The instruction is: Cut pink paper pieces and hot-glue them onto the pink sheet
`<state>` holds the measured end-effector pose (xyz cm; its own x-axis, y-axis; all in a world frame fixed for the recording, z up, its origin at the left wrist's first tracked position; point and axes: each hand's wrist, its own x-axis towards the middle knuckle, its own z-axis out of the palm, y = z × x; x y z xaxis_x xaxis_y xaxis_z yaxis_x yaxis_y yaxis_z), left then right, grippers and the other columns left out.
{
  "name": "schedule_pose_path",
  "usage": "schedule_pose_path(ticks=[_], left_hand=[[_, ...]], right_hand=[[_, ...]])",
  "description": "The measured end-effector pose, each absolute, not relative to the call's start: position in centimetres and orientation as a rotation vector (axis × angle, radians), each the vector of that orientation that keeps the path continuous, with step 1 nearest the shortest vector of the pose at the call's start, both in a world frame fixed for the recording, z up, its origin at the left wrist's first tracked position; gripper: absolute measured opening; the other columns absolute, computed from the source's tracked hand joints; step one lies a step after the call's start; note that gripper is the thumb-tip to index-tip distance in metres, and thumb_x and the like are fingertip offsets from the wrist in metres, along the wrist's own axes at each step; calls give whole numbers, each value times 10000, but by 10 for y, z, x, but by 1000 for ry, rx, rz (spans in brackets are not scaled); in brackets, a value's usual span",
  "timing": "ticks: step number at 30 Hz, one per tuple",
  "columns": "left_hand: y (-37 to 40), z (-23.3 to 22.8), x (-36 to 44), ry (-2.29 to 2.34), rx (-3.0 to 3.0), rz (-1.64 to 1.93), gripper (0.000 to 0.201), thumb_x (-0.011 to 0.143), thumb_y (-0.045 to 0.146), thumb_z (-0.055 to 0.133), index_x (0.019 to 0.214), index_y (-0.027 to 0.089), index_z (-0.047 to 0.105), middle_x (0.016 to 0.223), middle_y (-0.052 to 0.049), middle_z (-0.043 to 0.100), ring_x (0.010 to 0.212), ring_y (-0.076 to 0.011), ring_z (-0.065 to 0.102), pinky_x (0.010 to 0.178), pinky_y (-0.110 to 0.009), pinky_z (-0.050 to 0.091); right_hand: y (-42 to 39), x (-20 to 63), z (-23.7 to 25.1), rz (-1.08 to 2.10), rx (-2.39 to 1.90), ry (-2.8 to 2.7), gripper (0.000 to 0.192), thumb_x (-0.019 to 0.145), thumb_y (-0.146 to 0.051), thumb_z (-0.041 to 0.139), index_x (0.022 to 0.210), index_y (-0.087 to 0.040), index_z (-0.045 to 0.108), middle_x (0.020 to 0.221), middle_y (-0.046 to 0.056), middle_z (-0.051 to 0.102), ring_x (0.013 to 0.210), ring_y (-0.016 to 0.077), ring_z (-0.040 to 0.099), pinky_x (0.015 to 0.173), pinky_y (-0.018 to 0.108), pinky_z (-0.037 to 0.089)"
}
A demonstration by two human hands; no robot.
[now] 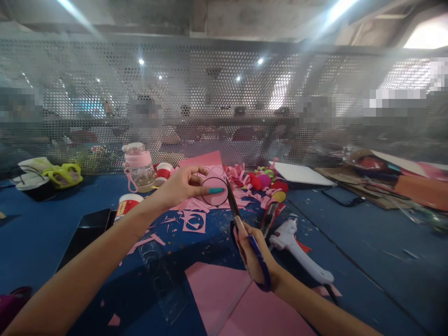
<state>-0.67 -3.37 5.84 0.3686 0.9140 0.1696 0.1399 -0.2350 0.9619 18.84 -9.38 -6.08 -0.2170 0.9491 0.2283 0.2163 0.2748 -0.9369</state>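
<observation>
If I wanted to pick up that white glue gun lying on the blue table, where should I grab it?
Probably by the handle of the white plastic glue gun, coming from above. It lies flat on its side on the blue table, the handle stretching toward the lower right, clear of the right hand holding the blue-handled scissors. Avoid the nozzle end.

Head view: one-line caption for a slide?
Left hand holds a pink paper circle while right hand cuts it with scissors over a littered blue table.
</observation>
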Motion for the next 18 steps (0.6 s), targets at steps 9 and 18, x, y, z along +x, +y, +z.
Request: schedule_pose_path(ticks=[9, 18], left_hand=[[-38, 61, -4, 940, 1638, 1024, 488, 575, 280, 761, 950, 124, 491, 575, 31, 613, 567, -122, 604, 568, -239, 451], [-37, 58, -6, 918, 1739, 969, 459, 611, 266, 742, 968, 139, 482, 550, 58, 574, 556, -111, 593, 549, -223, 455]], right_hand=[[-95, 187, -62, 1037, -1114, -1573, 410, 803, -604, 348, 691, -210, 363, 478, -92, 232, 345, 52, 191, 302, 198, 153], [-99, 182, -52, 1100, -1028, -1567, 440, 787, -641, 339, 682, -214, 355, 451, -102, 272, 314, 52, 251, 297, 190, 222]])
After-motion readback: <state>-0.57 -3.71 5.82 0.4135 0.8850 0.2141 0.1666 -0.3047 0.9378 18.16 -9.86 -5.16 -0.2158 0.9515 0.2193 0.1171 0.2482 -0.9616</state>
